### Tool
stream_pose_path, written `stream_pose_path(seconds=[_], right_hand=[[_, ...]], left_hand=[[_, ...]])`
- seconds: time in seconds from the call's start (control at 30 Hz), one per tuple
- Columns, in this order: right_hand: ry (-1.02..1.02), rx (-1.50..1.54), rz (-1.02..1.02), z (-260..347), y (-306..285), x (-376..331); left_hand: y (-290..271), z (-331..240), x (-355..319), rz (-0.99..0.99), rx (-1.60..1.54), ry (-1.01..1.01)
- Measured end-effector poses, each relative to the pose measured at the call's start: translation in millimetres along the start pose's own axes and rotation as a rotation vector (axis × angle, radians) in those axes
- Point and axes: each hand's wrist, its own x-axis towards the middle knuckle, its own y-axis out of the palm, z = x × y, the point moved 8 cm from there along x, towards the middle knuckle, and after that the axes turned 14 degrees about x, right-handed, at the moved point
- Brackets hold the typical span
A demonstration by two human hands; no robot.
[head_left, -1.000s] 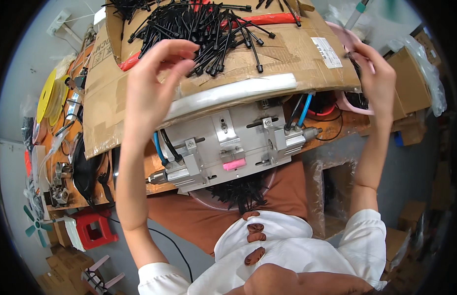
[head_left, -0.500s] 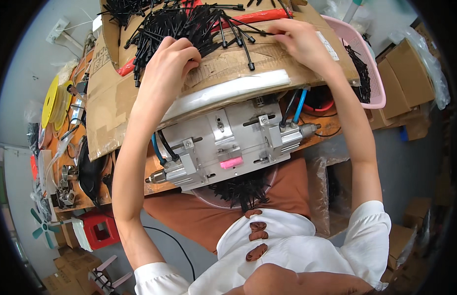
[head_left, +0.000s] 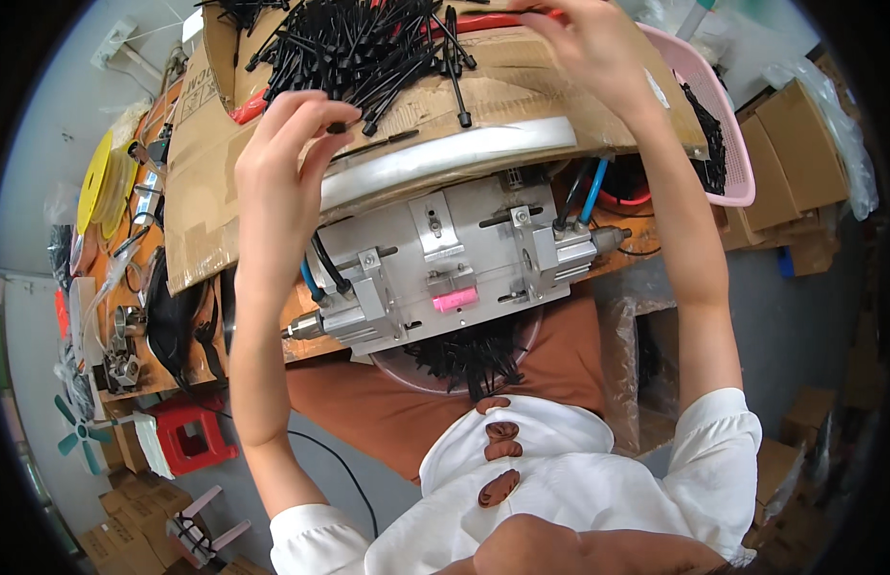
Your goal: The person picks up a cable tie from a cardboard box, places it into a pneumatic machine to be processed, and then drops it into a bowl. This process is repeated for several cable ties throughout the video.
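Note:
Thin black plastic rods with thicker ends (head_left: 344,57) lie heaped on a cardboard sheet (head_left: 201,206). My left hand (head_left: 277,158) is at the heap's near left side, thumb and fingers closed round the thick end of a black rod (head_left: 337,127). Just beyond that thumb, a slim dark piece (head_left: 383,144) lies along the cardboard. My right hand (head_left: 603,57) is at the far right of the sheet beside a red strip (head_left: 483,21). Its fingertips are pinched near a thin dark piece; what they grip is unclear. Below both hands sits a metal fixture (head_left: 407,240) with a pink block (head_left: 455,299).
A white roll (head_left: 445,158) runs along the cardboard's near edge. At right stands a pink basket (head_left: 737,182) holding black pieces. More black pieces fill a bowl (head_left: 392,374) on my lap. Blue and black tubes (head_left: 595,192) join the fixture. A yellow spool (head_left: 105,187) stands left.
My left hand has drawn back left, away from the heap, with a black rod in its fingers. My right hand has moved farther up the cardboard; the rod near it has left its spot.

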Motion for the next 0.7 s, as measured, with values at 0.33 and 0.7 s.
stream_pose_path(seconds=[0.33,0.7], right_hand=[[0.536,0.881,-0.218,1,-14,-79],[0.392,0.968,-0.153,43,-28,-106]], left_hand=[[53,-105,-176,0.219,0.085,-0.192],[86,-112,-177,0.376,0.271,-0.205]])
